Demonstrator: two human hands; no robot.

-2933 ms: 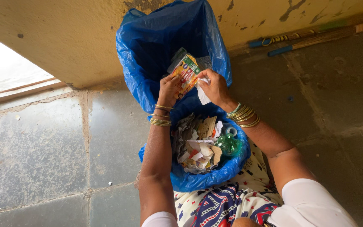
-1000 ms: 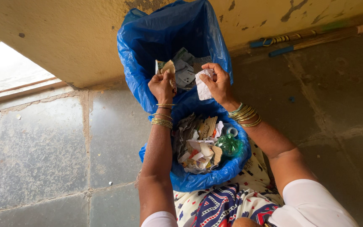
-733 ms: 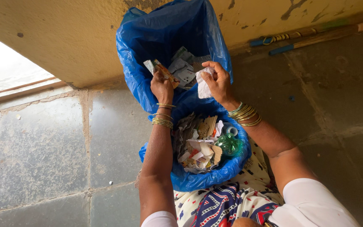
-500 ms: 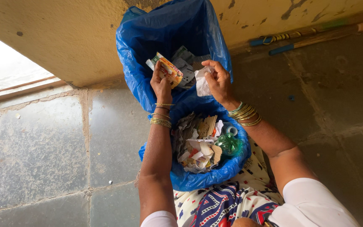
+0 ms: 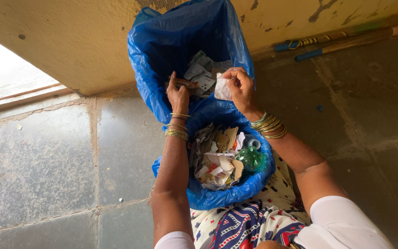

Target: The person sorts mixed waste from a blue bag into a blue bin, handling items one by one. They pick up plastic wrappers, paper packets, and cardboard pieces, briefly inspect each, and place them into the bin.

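Observation:
My left hand (image 5: pixel 178 94) reaches into the far blue bag (image 5: pixel 162 50) that leans against the wall, with a flat printed wrapper (image 5: pixel 184 83) at its fingertips, seen edge-on. Whether the fingers still grip it is unclear. My right hand (image 5: pixel 240 88) is closed on a crumpled white paper (image 5: pixel 222 88) at the same bag's mouth. Several printed packets (image 5: pixel 200 76) lie inside that bag. The near blue bag (image 5: pixel 217 196) sits at my lap, filled with torn paper and card (image 5: pixel 217 161) and a green plastic bottle (image 5: pixel 251 159).
A yellow, peeling wall (image 5: pixel 70 41) rises behind the far bag. Two long sticks with blue ends (image 5: pixel 342 41) lie along its foot at the right. Grey stone floor slabs (image 5: pixel 42 166) spread to the left and right of the bags.
My left hand has carried the printed wrapper from in front of me down into the far bag, turning it flat. My right hand has bunched the white paper tighter.

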